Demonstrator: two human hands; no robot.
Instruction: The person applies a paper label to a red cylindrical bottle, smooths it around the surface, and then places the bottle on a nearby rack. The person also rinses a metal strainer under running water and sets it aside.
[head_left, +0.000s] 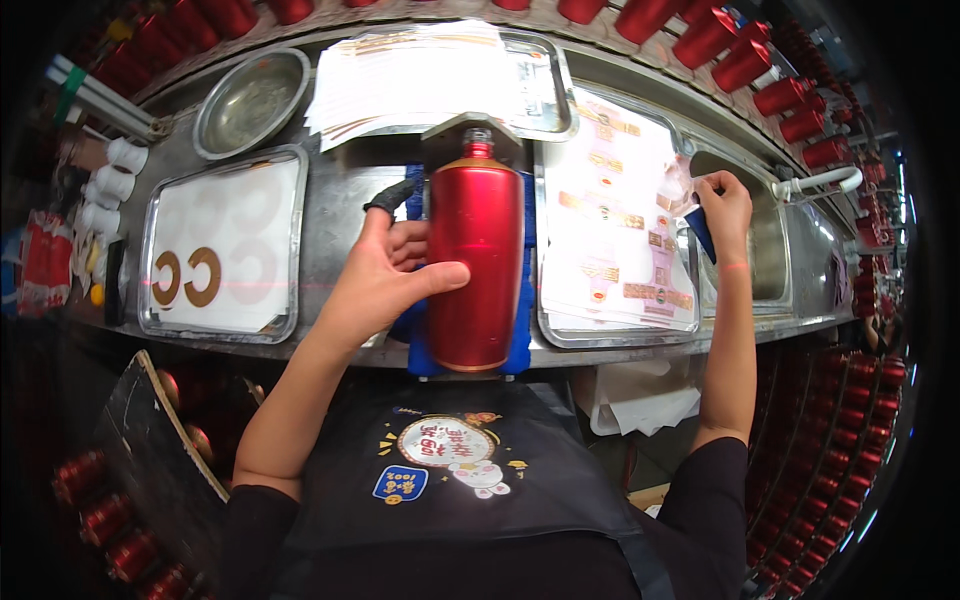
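Note:
A glossy red bottle (475,265) with a bare threaded neck lies on a blue padded rest (420,345) at the middle of the bench. My left hand (395,265) is closed round its left side, thumb across the front; a black cover sits on one fingertip. Over at the right, my right hand (725,205) is pinched, with a dark blue flat piece (702,232) in it. A small translucent film (675,185) shows by its fingertips; whether they grip it I cannot tell. Beneath is a sheet of printed labels (610,230) on a metal tray (600,338).
At the left, a tray (150,300) carries paper with two gold C-shaped pieces (203,277). Behind are a round metal bowl (250,100) and a paper stack (410,75). A sink (770,270) with a white faucet (825,182) is rightmost. Several red bottles (705,38) line the back.

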